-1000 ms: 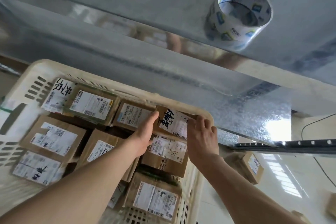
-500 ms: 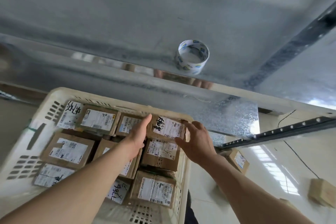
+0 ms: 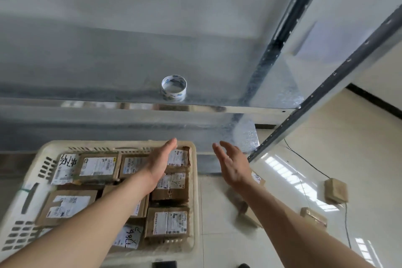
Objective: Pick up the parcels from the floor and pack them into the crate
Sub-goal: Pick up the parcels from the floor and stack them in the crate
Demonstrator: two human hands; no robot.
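The parcels in the crate [image 3: 191, 183] fill the lower left of the frame: brown cardboard boxes with white shipping labels, packed side by side in rows inside a cream plastic basket with slotted walls. One parcel at the far right corner [image 3: 179, 156] lies just under the rim, its label partly hidden by the left hand. Another near the bottom of the frame [image 3: 128, 238] bears handwritten black marks on its label, as does one at the crate's far left [image 3: 65, 167].

The left hand [image 3: 159, 164] hangs over the crate's upper right part with fingers straight and together, edge-on, its grip released and holding nothing. The right hand [image 3: 233, 164] is outside the crate, just right of its rim and above the floor, fingers spread and relaxed, grip likewise released and empty. The palms face each other with a gap between them.

More parcels lie on the glossy pale floor [image 3: 359, 159] at the right: one [image 3: 336, 190] near a thin black cable, another [image 3: 313, 218] closer to the right forearm, and one [image 3: 257, 178] partly hidden behind the right wrist.

Beyond the crate runs a galvanised metal shelf [image 3: 108, 76], and a roll of printed tape [image 3: 174, 87] stands on it near its front edge. Perforated metal uprights [image 3: 280, 35] cross the upper right of the frame.
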